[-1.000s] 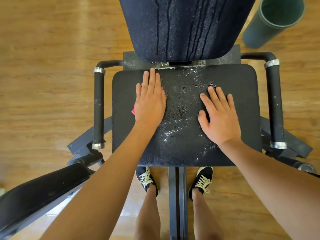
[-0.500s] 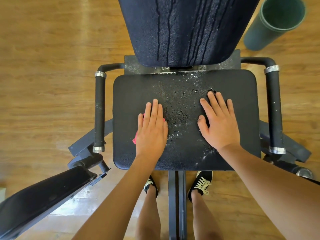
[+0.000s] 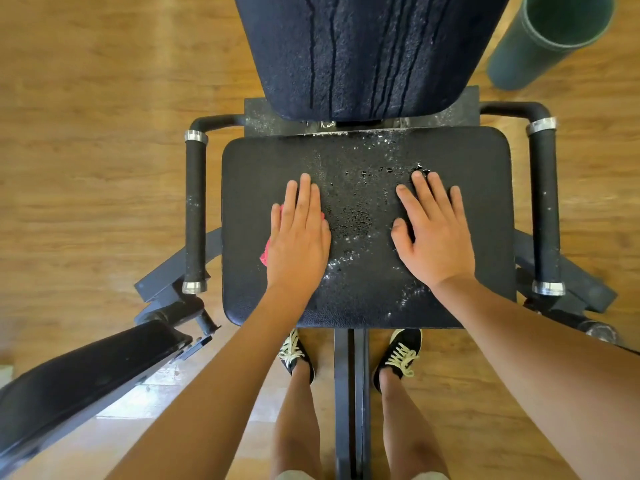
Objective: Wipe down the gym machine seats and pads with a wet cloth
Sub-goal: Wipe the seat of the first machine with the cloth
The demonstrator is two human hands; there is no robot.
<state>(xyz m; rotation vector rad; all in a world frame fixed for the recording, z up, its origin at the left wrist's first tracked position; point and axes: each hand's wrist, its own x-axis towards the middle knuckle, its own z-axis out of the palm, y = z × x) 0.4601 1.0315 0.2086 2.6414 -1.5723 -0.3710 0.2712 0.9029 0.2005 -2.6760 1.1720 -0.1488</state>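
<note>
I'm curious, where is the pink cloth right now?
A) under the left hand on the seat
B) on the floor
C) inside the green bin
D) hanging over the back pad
A: the pink cloth peeks out from beneath the left hand, which presses flat on the seat.

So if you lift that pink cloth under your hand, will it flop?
Probably floppy: the pink cloth bunches softly at the edge of the flat left hand. It is likely heavier than it looks and drippy, since water beads lie on the seat beside it. It should slide easily on that wet seat.
</note>
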